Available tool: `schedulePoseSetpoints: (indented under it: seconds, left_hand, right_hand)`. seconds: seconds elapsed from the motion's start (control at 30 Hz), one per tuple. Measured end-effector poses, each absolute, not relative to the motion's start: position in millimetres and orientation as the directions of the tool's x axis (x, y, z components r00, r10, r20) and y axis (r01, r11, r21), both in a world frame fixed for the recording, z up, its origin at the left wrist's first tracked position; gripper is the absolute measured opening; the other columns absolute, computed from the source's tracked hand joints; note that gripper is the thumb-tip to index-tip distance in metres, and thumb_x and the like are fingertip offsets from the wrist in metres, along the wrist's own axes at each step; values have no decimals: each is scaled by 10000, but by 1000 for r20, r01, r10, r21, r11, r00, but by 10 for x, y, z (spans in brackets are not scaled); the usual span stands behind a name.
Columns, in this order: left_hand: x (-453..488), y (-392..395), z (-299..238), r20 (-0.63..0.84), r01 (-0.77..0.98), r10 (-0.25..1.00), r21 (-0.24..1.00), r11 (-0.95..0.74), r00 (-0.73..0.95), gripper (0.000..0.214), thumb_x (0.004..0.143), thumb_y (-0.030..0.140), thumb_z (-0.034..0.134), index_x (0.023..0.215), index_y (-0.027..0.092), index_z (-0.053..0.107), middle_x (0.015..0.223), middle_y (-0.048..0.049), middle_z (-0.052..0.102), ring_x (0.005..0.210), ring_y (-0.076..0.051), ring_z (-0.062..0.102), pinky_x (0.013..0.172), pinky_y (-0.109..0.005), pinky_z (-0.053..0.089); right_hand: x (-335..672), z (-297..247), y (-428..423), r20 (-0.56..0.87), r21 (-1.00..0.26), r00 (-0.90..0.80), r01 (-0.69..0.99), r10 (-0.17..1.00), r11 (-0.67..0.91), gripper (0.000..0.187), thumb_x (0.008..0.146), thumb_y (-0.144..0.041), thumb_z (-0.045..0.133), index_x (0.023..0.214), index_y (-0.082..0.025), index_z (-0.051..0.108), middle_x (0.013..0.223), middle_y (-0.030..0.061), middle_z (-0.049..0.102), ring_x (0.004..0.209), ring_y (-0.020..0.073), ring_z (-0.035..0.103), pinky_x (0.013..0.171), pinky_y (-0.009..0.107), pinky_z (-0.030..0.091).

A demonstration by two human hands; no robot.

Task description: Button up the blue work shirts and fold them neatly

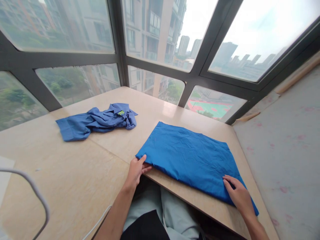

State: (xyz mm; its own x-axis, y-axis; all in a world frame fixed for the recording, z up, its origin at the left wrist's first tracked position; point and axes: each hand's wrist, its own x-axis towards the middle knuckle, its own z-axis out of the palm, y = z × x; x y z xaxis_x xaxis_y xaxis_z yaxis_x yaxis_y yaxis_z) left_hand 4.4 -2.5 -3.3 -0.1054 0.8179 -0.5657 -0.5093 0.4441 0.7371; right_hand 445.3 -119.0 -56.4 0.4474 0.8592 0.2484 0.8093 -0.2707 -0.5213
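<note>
A bright blue cloth (190,156), folded into a flat rectangle, lies near the front edge of the tabletop. At its near left corner my left hand (137,169) pinches the edge, thumb on top and fingers underneath. My right hand (237,191) rests on the near right part of the cloth, its fingers bent and touching the surface; I cannot tell whether it grips any fabric. Farther off to the left, a crumpled darker blue garment (97,121) with a yellow-green patch lies apart from both hands.
The pale tabletop (62,170) runs back to framed windows (155,36). A patterned wall (282,150) bounds the right side. A grey curved tube (41,196) stands at the lower left, and a white cable (97,222) runs beside my left forearm.
</note>
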Motion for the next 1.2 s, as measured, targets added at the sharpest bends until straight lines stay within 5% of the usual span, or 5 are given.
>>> schedulePoseSetpoints:
  seconds: [0.23, 0.47, 0.63, 1.0, 1.2]
  left_hand:
    - [-104, -37, -108, -518, -602, 836, 731, 322, -181, 83, 828, 76, 611, 882, 134, 635, 796, -73, 720, 702, -168, 712, 735, -333, 607]
    - [4, -7, 14, -591, -818, 806, 464, 340, 0, 255, 870, 100, 527, 1093, 156, 639, 1011, -96, 733, 890, -162, 704, 837, -295, 582]
    - [203, 108, 24, -528, -862, 848, 447, 240, -37, 304, 861, 124, 550, 1150, 148, 640, 1044, -85, 743, 1017, -199, 688, 913, -347, 565]
    - [821, -65, 227, -318, -478, 934, 854, 207, -164, 197, 885, 163, 592, 1047, 160, 705, 1090, -109, 731, 1113, -239, 654, 1069, -395, 453]
    - [1075, -230, 389, -102, -236, 995, 967, 100, 1, 433, 861, 155, 553, 1289, 128, 615, 1390, -116, 576, 1348, -239, 478, 1190, -417, 295]
  right_hand:
    - [4385, -595, -1278, 360, -470, 389, 861, 848, -196, 460, 795, -559, 467, 939, -197, 711, 1064, 126, 735, 1029, 312, 671, 981, 496, 493]
    - [4308, -434, -1112, 240, -453, 408, 849, 881, -270, 424, 761, -535, 460, 851, -209, 715, 994, 125, 743, 974, 323, 680, 946, 507, 503]
    - [3858, -137, -786, 209, -541, 348, 820, 914, -188, 436, 785, -527, 485, 917, -189, 727, 1028, 124, 741, 1019, 313, 670, 966, 478, 492]
    - [2454, 461, 518, 83, -807, -65, 580, 994, 106, 457, 866, -420, 606, 1252, -178, 573, 1101, 92, 718, 1024, 216, 670, 899, 359, 534]
    - [2084, 800, 1187, -224, -663, 21, 730, 974, -168, 644, 904, -522, 559, 1376, -98, 450, 1277, 166, 629, 1043, 239, 662, 814, 304, 533]
